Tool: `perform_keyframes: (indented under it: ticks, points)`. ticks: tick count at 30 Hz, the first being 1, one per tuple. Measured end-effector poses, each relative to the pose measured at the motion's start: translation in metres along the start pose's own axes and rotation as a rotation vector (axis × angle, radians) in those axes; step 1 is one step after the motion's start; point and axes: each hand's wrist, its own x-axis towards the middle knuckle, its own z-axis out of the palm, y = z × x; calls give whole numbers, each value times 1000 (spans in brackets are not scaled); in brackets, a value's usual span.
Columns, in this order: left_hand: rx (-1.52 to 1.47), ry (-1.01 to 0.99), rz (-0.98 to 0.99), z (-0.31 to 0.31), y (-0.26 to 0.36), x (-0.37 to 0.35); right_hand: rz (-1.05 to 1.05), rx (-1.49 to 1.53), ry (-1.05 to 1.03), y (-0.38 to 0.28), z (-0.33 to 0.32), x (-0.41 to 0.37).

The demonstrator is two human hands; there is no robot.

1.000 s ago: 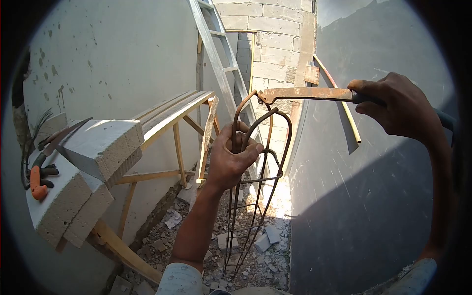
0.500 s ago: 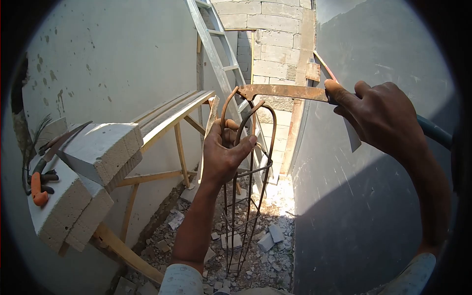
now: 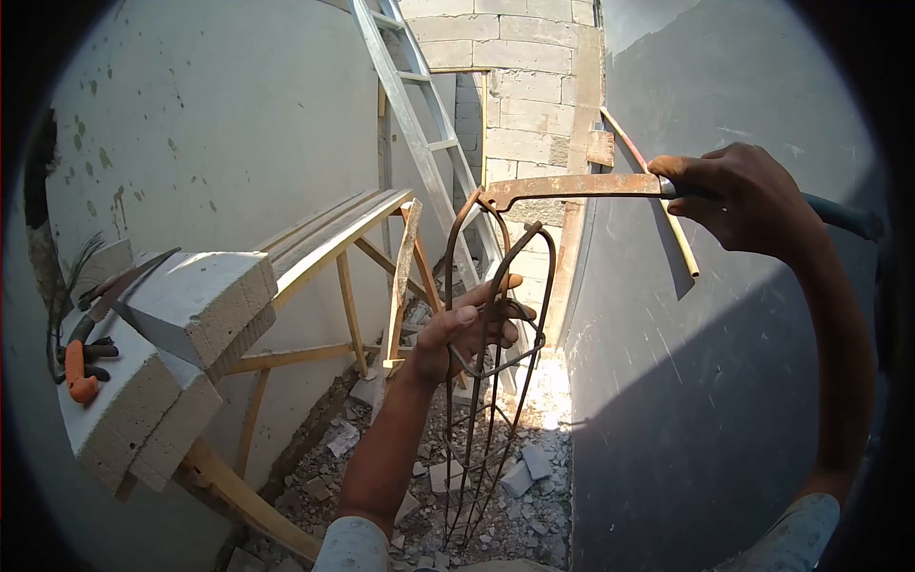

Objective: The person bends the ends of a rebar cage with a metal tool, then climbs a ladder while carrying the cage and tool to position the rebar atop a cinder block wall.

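An upright cage of rusty rebar (image 3: 496, 381) stands on the rubble floor between two walls, its bars hooked over at the top. My left hand (image 3: 464, 334) grips the bars partway down, fingers wrapped around them. My right hand (image 3: 742, 195) holds the handle of a long rusty bending tool (image 3: 572, 186), held level. The tool's notched head sits on the bent top of one bar at about head height.
Stacked grey blocks (image 3: 162, 353) at left carry an orange-handled tool (image 3: 78, 367). A wooden trestle (image 3: 334, 248) and an aluminium ladder (image 3: 419, 133) lean behind the cage. A dark plastered wall (image 3: 724, 410) closes the right side. Broken block pieces (image 3: 515, 477) litter the floor.
My left hand has slid down the cage from near the hooked tops to a lower tie. My right hand with the tool has shifted right and slightly back.
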Motion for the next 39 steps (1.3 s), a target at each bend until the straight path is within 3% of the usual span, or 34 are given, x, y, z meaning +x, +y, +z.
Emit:
perform_keyframes:
  ticks: [1,3,7,8,10,13,14,16,19,23,25,28,32,39]
  points:
    - [126,-10,-28,1,2,-1,-3,17,-7,3,-6,3]
    - [186,155,-54,16,4,-3,65,-48,25,10,-15,7]
    - [545,521,136,69,31,19,276,-204,110,11,-21,6]
    - [677,634,180,68,27,26,326,-208,121,8,-21,5]
    - [970,822,235,55,13,40,221,-218,195,19,-17,-4]
    - [1426,992,136,28,-23,40,295,-55,193,2,-16,-14]
    - [1466,1005,123,19,-35,35,360,22,174,-7,-18,-18]
    - [1534,1032,117,10,-47,37,278,-32,171,-17,-20,-28]
    - [1312,952,-1,14,-26,32,148,1,206,-24,-16,-29]
    - [1188,751,48,-1,-8,14,147,104,153,-39,-5,-30]
    - [1292,823,66,0,-10,12,125,209,137,-47,12,-30]
    - [1549,981,180,-1,-25,17,115,119,130,-62,26,-30]
    - [1557,1091,126,12,-22,19,52,-84,-34,-72,28,-21]
    - [1463,1060,119,19,-16,7,80,16,164,-70,64,-17]
